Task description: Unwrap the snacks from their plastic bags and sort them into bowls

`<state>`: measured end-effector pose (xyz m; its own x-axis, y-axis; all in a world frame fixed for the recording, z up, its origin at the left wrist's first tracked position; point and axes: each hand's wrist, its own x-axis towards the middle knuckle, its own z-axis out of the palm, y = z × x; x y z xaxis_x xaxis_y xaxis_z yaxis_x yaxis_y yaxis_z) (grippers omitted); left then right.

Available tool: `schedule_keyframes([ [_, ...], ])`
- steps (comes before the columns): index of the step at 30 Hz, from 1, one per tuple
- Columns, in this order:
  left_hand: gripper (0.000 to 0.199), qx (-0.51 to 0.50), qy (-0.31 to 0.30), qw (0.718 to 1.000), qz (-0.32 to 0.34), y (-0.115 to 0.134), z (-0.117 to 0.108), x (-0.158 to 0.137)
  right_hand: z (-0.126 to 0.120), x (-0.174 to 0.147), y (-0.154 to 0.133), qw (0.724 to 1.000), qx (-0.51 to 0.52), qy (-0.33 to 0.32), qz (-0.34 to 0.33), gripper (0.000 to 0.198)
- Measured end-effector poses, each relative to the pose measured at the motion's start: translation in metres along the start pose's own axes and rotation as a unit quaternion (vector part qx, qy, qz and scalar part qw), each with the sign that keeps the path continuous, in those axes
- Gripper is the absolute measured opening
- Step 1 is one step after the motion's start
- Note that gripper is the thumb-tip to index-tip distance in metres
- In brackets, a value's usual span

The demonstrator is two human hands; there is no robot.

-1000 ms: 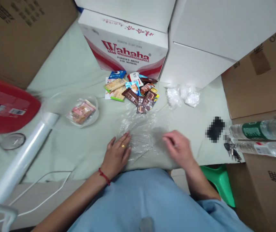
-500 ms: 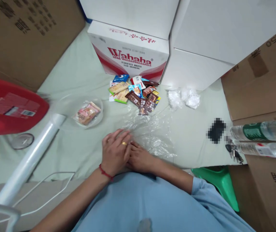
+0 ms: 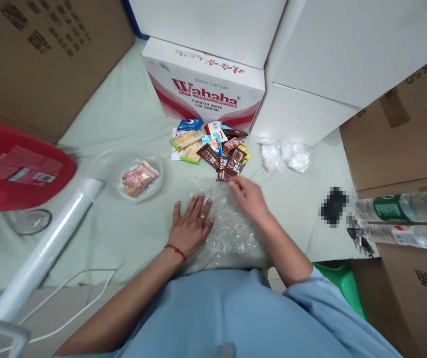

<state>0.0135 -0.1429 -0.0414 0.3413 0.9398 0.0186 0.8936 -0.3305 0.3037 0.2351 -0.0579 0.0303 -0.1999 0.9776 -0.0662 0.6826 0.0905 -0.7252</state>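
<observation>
Down on the pale green worktop [image 3: 124, 119], the left hand [image 3: 191, 226] lies flat with its fingers spread, palm pressing the near left edge of a crinkled sheet of clear plastic film [image 3: 232, 228]; it grips nothing. The right hand [image 3: 249, 195] reaches over the far end of that film, fingers loosely curled, its tips right at the nearest dark wrappers of a pile of snack packets [image 3: 213, 148]. Whether those fingertips pinch a packet or the film cannot be told from this view.

The film lies directly in front of the person, between the two hands and the blue shirt, with the snack pile just beyond it and touching the base of a red-and-white Wahaha carton [image 3: 206, 89].

To the left of the film stands a clear bowl [image 3: 139, 178] covered in plastic with pinkish packets inside, and nearer the left edge a white roll of wrap [image 3: 45, 253] lies slanted. To the right of the snacks sit two crumpled white plastic wads [image 3: 285, 156]. Two water bottles [image 3: 403, 219] lie on their sides at the far right, with a bunch of keys [image 3: 359, 238] just beside them.
</observation>
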Motion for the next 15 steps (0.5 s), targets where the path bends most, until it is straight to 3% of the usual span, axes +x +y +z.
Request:
schedule_keyframes([
  [2,0.058,0.005,0.0,1.0,0.001,0.002,-0.001,0.001,-0.018,0.044,0.013,0.988,-0.072,0.064,0.117,0.039],
  [5,0.059,0.004,-0.004,1.0,0.004,0.002,-0.001,0.003,-0.024,0.093,0.022,0.962,-0.141,0.068,0.224,0.053],
  [10,0.057,-0.013,0.001,1.0,-0.001,0.001,-0.001,0.003,-0.002,0.113,0.019,0.957,-0.157,0.078,0.23,0.074],
  [13,0.057,-0.029,0.004,1.0,0.002,0.001,-0.002,0.002,0.0,0.11,0.027,0.956,-0.114,0.12,0.242,0.064],
  [15,0.056,-0.04,0.002,0.999,0.003,0.0,-0.003,0.002,-0.004,0.108,0.034,0.959,-0.01,0.14,0.247,0.051],
])
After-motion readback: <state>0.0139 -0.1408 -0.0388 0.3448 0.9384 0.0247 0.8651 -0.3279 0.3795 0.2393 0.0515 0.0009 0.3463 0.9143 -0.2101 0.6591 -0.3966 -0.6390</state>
